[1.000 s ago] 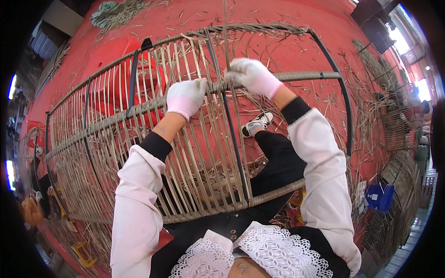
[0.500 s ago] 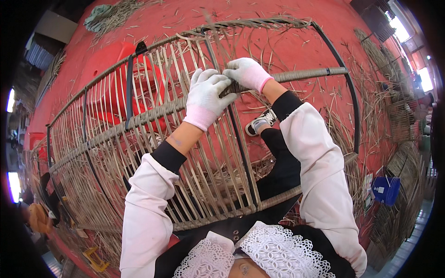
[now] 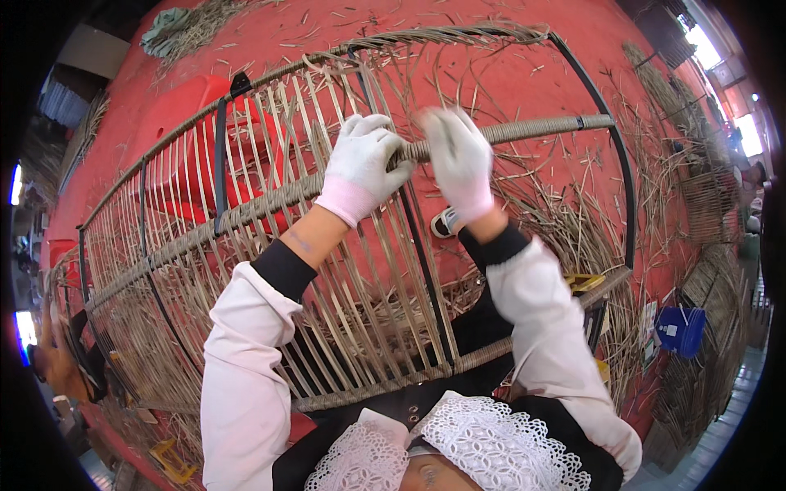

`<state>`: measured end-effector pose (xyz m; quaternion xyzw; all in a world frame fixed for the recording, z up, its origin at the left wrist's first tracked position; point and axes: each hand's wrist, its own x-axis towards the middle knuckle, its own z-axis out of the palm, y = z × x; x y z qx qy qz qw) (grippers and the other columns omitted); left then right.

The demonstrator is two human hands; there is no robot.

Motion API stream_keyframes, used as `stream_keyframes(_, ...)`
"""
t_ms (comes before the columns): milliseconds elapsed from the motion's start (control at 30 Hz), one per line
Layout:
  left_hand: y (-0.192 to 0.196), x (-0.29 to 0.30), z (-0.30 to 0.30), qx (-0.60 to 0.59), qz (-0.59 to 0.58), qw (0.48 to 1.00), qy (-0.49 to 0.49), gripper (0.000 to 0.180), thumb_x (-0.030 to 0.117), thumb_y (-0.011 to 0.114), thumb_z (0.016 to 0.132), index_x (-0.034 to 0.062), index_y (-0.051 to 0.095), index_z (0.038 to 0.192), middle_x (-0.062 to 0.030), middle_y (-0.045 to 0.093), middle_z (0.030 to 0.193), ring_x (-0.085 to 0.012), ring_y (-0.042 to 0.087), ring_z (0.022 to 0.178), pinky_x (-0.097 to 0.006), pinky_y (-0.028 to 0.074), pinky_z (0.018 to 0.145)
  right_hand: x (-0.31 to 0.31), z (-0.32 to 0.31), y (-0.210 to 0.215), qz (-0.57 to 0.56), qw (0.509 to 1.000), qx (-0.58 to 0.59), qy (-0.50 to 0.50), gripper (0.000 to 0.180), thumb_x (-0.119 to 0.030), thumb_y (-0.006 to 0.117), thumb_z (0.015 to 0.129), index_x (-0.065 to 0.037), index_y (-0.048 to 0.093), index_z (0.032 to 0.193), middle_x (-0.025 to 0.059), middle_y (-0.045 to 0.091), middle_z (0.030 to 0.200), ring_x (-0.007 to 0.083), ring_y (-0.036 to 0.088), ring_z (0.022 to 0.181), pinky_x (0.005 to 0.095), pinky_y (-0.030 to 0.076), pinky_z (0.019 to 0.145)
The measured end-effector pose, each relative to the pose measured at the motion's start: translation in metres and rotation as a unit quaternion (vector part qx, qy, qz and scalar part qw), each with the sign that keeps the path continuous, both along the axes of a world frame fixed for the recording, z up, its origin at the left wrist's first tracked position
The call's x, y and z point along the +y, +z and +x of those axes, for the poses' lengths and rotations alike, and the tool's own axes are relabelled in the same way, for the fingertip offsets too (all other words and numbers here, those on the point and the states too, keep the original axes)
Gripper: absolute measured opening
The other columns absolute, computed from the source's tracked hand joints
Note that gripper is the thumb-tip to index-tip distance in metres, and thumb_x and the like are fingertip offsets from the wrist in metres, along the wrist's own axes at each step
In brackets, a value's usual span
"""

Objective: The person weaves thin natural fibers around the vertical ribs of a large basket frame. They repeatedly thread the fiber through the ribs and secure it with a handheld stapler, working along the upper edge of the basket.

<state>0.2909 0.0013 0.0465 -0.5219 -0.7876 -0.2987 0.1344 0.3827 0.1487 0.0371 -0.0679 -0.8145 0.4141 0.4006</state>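
A large woven furniture frame of black metal bars [image 3: 623,172] lies across me, with tan wicker strands [image 3: 323,286] running over its left part. Tan strand is wound tightly around its middle rail [image 3: 540,129]. My left hand [image 3: 360,164], in a white glove with a pink cuff, is closed around this rail where the strands end, beside a black crossbar [image 3: 417,237]. Just to its right, my right hand [image 3: 460,155], gloved alike, is at the rail; motion smears its fingers, and anything they hold cannot be made out.
Red floor [image 3: 327,24] is littered with cut strands. Behind the frame at left stands a red plastic chair [image 3: 176,123]. A blue bucket [image 3: 681,331] sits at right, near bundled strands [image 3: 696,368]. My shoe [image 3: 444,222] shows beneath the rail.
My right hand has swung from above the rail down toward me, its fingers now pointing up and blurred. My left hand stays around the rail, its fingers curled a little more.
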Motion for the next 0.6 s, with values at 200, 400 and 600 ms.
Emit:
stream_keyframes(200,0.001,0.003,-0.009,-0.142,-0.066,0.987,-0.045,0.029,0.021,0.076,0.079,-0.0002,0.065,0.094,-0.0166,0.065,0.104,-0.0337,0.061,0.103,-0.040,0.048,0.093,-0.022,0.020,-0.078,-0.019,0.991,-0.131,0.007,0.024,-0.015,0.062,0.089,-0.001,0.062,0.108,0.0195,0.065,0.102,0.0371,0.063,0.098,0.0430,0.048,0.087)
stream_keyframes(400,0.003,-0.005,-0.015,-0.156,-0.036,0.979,-0.127,0.035,0.020,0.073,0.079,0.0001,0.064,0.107,-0.0143,0.064,0.100,-0.0331,0.061,0.101,-0.041,0.049,0.090,-0.004,0.043,-0.033,-0.023,0.963,-0.201,0.176,0.014,-0.011,0.054,0.096,0.000,0.060,0.098,0.0177,0.060,0.088,0.0381,0.057,0.084,0.0425,0.047,0.076)
stream_keyframes(600,0.011,0.004,-0.009,0.002,-0.156,0.985,-0.072,0.029,0.025,0.058,0.093,0.0194,0.070,0.119,-0.0051,0.058,0.081,-0.0252,0.058,0.082,-0.040,0.043,0.092,-0.005,0.091,0.036,-0.219,0.938,-0.196,0.186,0.015,-0.009,0.053,0.097,0.004,0.061,0.097,0.0149,0.063,0.089,0.0238,0.059,0.078,0.0320,0.047,0.072)
